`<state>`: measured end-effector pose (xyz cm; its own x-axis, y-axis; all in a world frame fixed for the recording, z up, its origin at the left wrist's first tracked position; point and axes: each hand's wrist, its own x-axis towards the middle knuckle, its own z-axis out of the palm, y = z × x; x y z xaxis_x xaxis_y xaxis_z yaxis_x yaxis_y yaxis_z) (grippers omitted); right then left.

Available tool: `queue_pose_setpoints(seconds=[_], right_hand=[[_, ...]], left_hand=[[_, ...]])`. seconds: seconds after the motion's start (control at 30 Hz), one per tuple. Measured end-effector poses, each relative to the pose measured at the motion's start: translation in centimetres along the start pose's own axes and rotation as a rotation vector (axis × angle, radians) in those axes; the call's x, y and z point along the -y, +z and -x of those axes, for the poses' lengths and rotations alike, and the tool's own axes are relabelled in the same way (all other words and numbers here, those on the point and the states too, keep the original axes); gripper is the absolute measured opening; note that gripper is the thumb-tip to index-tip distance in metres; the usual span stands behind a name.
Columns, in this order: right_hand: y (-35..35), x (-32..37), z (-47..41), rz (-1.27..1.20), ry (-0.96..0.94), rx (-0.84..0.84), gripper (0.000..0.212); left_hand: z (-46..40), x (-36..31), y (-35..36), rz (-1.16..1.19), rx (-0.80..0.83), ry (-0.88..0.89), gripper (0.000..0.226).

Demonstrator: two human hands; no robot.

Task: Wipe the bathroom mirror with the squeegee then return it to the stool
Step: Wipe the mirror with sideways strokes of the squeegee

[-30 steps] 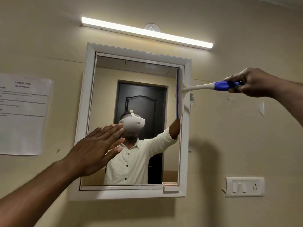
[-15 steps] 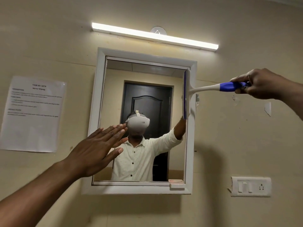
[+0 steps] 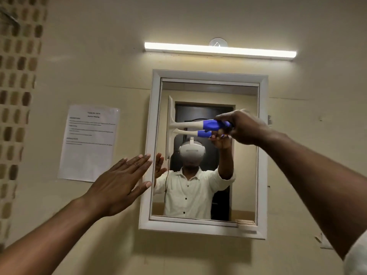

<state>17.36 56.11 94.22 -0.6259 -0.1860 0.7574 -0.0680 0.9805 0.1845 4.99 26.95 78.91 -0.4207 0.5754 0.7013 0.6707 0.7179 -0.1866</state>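
A white-framed mirror [image 3: 262,155] hangs on the beige wall. My right hand [image 3: 244,128] grips the blue end of a white squeegee [image 3: 190,125], whose handle lies level across the glass. Its blade stands upright against the left part of the mirror, near the left frame. My left hand [image 3: 123,183] is flat and spread, fingers reaching the mirror's left frame at mid height, holding nothing. The glass reflects a person in a white shirt with both hands raised. The stool is out of view.
A tube light [image 3: 218,50] glows above the mirror. A printed sheet [image 3: 89,143] is stuck to the wall left of it. Brown mosaic tiles [image 3: 15,96] run down the far left edge. A switch plate is partly hidden behind my right forearm.
My right hand has swept the squeegee from the mirror's right edge across to its left side. My view has shifted left, and my left hand now sits by the left frame.
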Motion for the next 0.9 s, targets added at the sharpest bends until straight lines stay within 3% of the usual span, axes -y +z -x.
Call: queue_pose_setpoints(seconds=[0.33, 0.9], right_hand=[[5.1, 1.8, -0.7, -0.033, -0.002, -0.009, 0.046], [4.5, -1.7, 2.2, -0.061, 0.079, 0.020, 0.047]], left_hand=[[3.3, 3.7, -1.3, -0.048, 0.041, -0.074, 0.069], [2.4, 2.6, 1.2, -0.002, 0.056, -0.046, 0.077]])
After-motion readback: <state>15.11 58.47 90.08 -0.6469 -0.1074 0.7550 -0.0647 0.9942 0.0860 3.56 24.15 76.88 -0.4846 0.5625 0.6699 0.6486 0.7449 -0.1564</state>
